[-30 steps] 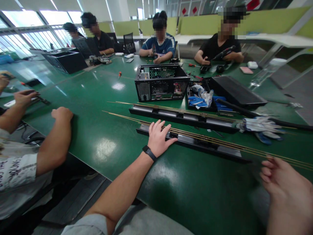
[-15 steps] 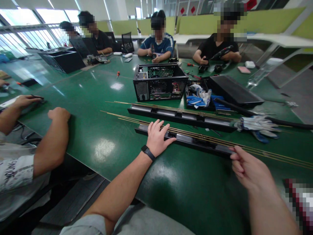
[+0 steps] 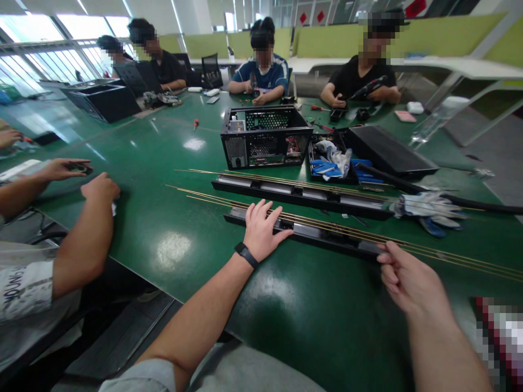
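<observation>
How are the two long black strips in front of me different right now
The near black strip has both hands on it: left hand flat on one end, right hand pinching at the other. The far black strip lies untouched, nearer the open computer case. Both lie flat on the green table with thin brass rods along them.

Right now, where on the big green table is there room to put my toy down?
Bare patches: the shiny green table between the co-worker's fist and the left hand; also the near edge between both forearms. Crowded: around the long black rails, thin brass rods, open black computer case and white-blue gloves.
</observation>
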Demonstrator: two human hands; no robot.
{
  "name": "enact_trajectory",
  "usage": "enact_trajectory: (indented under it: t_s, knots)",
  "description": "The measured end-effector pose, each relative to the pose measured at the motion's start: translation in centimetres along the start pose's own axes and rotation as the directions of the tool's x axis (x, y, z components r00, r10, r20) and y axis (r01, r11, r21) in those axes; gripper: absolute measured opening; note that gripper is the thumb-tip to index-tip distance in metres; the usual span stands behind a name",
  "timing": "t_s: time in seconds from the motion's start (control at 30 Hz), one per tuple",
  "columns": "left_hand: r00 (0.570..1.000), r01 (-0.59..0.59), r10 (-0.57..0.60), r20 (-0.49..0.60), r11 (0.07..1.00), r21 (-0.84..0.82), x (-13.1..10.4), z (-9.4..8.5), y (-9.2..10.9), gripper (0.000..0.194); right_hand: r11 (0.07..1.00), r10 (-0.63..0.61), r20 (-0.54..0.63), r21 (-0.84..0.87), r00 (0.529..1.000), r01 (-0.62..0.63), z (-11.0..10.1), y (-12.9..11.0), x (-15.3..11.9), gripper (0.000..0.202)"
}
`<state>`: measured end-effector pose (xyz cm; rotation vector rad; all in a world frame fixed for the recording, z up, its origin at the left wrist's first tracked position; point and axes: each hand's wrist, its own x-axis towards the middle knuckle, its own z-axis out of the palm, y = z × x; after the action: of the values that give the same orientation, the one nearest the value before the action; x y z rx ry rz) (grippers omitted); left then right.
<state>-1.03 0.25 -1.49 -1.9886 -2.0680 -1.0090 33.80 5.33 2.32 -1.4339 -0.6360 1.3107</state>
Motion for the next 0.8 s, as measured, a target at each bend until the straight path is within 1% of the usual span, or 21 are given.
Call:
enact_trajectory:
  t_s: [0.1,0.3,0.37,0.43,0.53,0.63,0.7,0.77,0.8]
  knots:
    - [1.000,0.003,-0.003,0.002,1.000,0.003,0.01,-0.05,0.04,0.066,1.000,0.027,0.038,-0.017,0.999,-0.027,0.42,0.08,-0.21,0.029]
    - [1.000,0.000,0.000,0.008,1.000,0.003,0.01,-0.18,0.05,0.067,0.999,0.005,-0.059,0.049,0.998,-0.002,-0.34,0.44,0.51,0.026]
    - [1.000,0.001,-0.001,0.009,1.000,0.004,0.01,-0.21,0.06,0.067,0.999,-0.013,-0.031,0.040,0.999,0.015,-0.36,0.69,0.54,0.030]
    - [1.000,0.000,0.000,0.009,1.000,0.003,0.00,-0.21,0.09,0.067,1.000,-0.019,0.025,0.013,1.000,0.019,-0.19,0.90,0.45,0.036]
    - [1.000,0.000,0.000,0.009,1.000,0.002,-0.01,-0.18,0.13,0.067,1.000,0.006,0.081,-0.019,0.997,-0.005,0.08,1.00,0.39,0.043]
    - [1.000,0.001,-0.001,0.013,1.000,0.000,-0.01,-0.17,0.15,0.068,1.000,0.028,0.031,-0.005,0.999,-0.028,0.08,0.83,0.53,0.038]
    - [1.000,0.000,0.000,0.016,1.000,0.000,0.00,-0.18,0.16,0.068,1.000,0.015,-0.016,0.020,1.000,-0.015,0.05,0.70,0.57,0.034]
    - [1.000,-0.001,0.001,0.019,1.000,0.002,0.02,-0.20,0.17,0.068,1.000,-0.005,-0.025,0.029,1.000,0.005,0.15,0.66,0.44,0.032]
    - [1.000,-0.001,0.001,0.019,1.000,0.004,0.03,-0.20,0.17,0.068,1.000,-0.009,-0.011,0.026,1.000,0.010,0.26,0.69,0.33,0.033]
